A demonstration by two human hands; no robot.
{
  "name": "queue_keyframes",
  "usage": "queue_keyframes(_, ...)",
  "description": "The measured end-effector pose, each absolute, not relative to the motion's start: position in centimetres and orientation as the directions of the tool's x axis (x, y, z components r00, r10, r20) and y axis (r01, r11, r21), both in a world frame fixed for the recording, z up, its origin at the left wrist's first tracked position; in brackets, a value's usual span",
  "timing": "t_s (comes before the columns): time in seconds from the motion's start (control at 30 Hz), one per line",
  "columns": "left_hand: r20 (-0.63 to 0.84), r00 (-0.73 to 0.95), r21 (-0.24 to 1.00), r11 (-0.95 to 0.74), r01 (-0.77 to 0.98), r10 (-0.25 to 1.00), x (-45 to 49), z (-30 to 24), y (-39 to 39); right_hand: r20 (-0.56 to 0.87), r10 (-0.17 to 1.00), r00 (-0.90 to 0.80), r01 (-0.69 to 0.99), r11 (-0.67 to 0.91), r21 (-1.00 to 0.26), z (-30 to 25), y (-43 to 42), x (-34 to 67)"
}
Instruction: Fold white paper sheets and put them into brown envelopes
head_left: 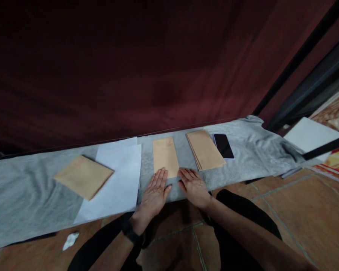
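A single brown paper envelope [166, 156] lies flat on the grey cloth, its short end toward me. My left hand [156, 192] rests flat with its fingertips on the envelope's near left corner, fingers stretched out. My right hand [194, 185] lies flat at the near right corner, fingertips at the edge, holding nothing. To the right is a stack of brown envelopes [205, 149]. On the left, another stack of envelopes [84, 177] sits partly on white paper sheets [120, 180].
A phone [223, 146] lies beside the right stack. The grey cloth [17, 192] covers a long narrow surface against a dark red curtain [147, 67]. Dark metal bars [302, 56] stand at the right. A crumpled white tissue [70, 241] is on the tiled floor [305, 210].
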State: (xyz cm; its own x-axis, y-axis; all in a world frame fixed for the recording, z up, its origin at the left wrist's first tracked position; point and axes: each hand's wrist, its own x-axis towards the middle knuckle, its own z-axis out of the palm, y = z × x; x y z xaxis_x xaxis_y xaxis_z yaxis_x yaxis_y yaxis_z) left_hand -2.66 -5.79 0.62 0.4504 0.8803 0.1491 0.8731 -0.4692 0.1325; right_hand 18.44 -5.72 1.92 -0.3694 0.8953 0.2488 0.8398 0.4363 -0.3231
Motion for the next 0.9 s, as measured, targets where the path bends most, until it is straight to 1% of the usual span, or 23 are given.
queue_keyframes(0.07,0.183,0.433,0.124,-0.457,0.881,0.883,-2.1,0.7,-5.8,0.24,0.914,-0.329,0.854,0.396,-0.338,2.3,-5.4,18.4)
queue_keyframes(0.17,0.181,0.393,0.134,-0.418,0.898,0.902,-1.2,1.0,-5.2,0.221,0.944,-0.245,0.865,0.316,-0.391,2.2,-4.6,17.9)
queue_keyframes(0.23,0.166,0.386,0.136,-0.408,0.903,0.908,-0.8,1.2,-4.7,0.223,0.957,-0.188,0.845,0.273,-0.459,1.7,-3.7,17.6)
queue_keyframes(0.3,0.155,0.4,0.097,-0.417,0.904,0.903,-0.6,1.5,-4.3,0.227,0.966,-0.127,0.789,0.237,-0.567,1.0,-2.7,17.4)
queue_keyframes(0.37,0.145,0.416,0.019,-0.423,0.906,0.898,-0.4,1.9,-3.9,0.193,0.979,-0.06,0.676,0.182,-0.714,0.4,-1.6,17.5)
queue_keyframes(0.4,0.14,0.42,-0.022,-0.421,0.907,0.897,-0.4,2.2,-3.8,0.148,0.989,-0.031,0.59,0.137,-0.796,0.1,-1.1,17.5)
queue_keyframes(0.47,0.142,0.417,-0.072,-0.411,0.909,0.898,-0.2,2.7,-3.6,0.013,1.0,-0.018,0.365,0.019,-0.931,0.0,-0.5,17.5)
queue_keyframes(0.5,0.15,0.414,-0.078,-0.407,0.91,0.898,-0.2,3.0,-3.5,-0.059,0.998,-0.039,0.241,-0.048,-0.969,0.0,-0.3,17.4)
queue_keyframes(0.57,0.175,0.408,-0.058,-0.404,0.913,0.896,0.0,3.4,-3.4,-0.168,0.981,-0.099,0.039,-0.165,-0.985,0.3,-0.3,17.2)
queue_keyframes(0.63,0.197,0.402,-0.031,-0.404,0.914,0.894,0.1,3.5,-3.4,-0.202,0.972,-0.122,-0.063,-0.211,-0.975,0.6,-0.5,16.8)
queue_keyframes(0.7,0.214,0.395,-0.026,-0.399,0.916,0.893,0.3,3.5,-3.5,-0.186,0.977,-0.103,-0.084,-0.195,-0.977,1.1,-0.5,16.4)
queue_keyframes(0.8,0.246,0.356,-0.025,-0.361,0.932,0.902,0.6,3.9,-3.7,-0.121,0.99,-0.079,-0.074,-0.127,-0.989,1.9,-0.3,16.1)
queue_keyframes(0.87,0.274,0.311,0.028,-0.331,0.943,0.91,0.5,4.5,-3.6,-0.084,0.992,-0.093,-0.084,-0.092,-0.992,2.6,-0.1,16.0)
queue_keyframes(0.9,0.292,0.275,0.086,-0.311,0.947,0.916,0.4,4.9,-3.4,-0.076,0.991,-0.109,-0.099,-0.087,-0.991,3.0,0.0,16.0)
